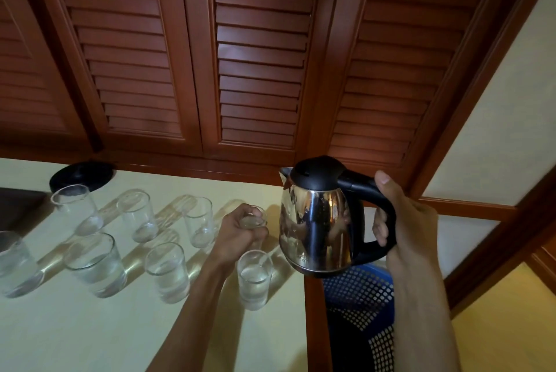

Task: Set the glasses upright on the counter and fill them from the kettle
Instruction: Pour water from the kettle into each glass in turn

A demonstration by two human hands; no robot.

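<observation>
Nearest: two bare forearms reach in from the bottom edge. Below the R arm, past the counter's wood edge, sits a blue perforated basket.

Front row on the pale counter, all upright w/ water inside: a glass at far left, cut by the frame edge, a wide glass, a third glass, and a front-right glass just beside the L wrist. The four stand apart from one another.

Next back: left hand is closed round a small glass at the R end of the back row; fingers wrap its body, only the rim and upper part show. Can't tell if its base touches the counter. Right hand is clamped on the black handle of the kettle, thumb on top of the handle, fingers curled through the loop. Kettle is steel w/ black lid, held in the air above the counter's R edge, about upright, spout pointing L toward the held glass. Lid is down. Hands are apart, kettle body between them.

Back row, L of the held glass: three upright glasses, looking empty or nearly so.

Further back: a black round base lies flat near the counter's rear L corner, behind the leftmost back glass. A dark slab shows at the L edge.

Farthest: brown louvred cabinet doors behind the counter.
</observation>
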